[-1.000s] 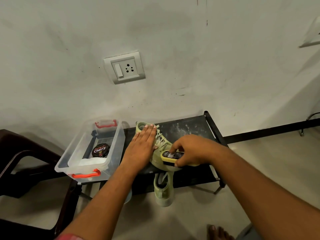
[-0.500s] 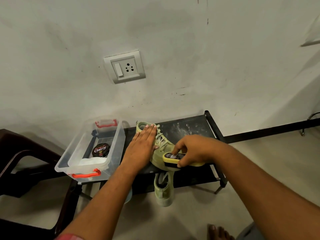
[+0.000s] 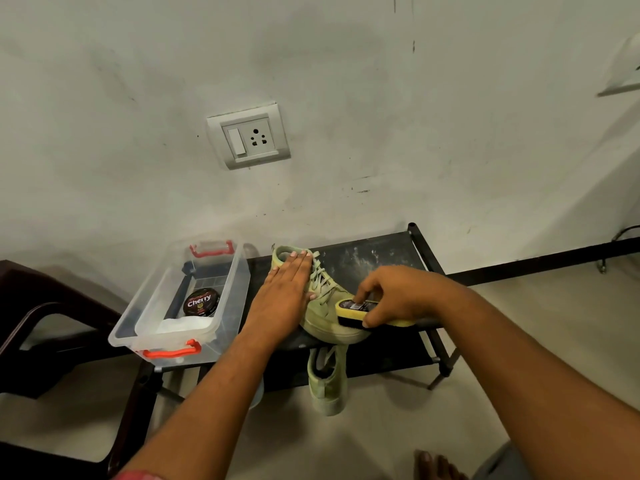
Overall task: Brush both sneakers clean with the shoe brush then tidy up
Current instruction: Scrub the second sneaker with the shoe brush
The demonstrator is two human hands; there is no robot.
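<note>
A pale green sneaker (image 3: 327,311) lies on the black rack top (image 3: 374,258), heel toward the wall. My left hand (image 3: 284,289) presses flat on its left side and collar, fingers straight. My right hand (image 3: 391,294) grips a yellow shoe brush (image 3: 355,311) with black bristles, set against the sneaker's toe end. A second green sneaker (image 3: 327,382) stands on the rack's lower level, partly hidden under the top shelf.
A clear plastic box (image 3: 225,292) with red latches sits at the rack's left end, holding a black polish tin (image 3: 201,301) and a white cloth (image 3: 183,323). A dark chair (image 3: 41,306) stands at left. My bare foot (image 3: 436,464) shows below on the floor.
My right hand has slid the brush a little to the right along the sneaker's toe. My left hand and the sneaker have stayed in place.
</note>
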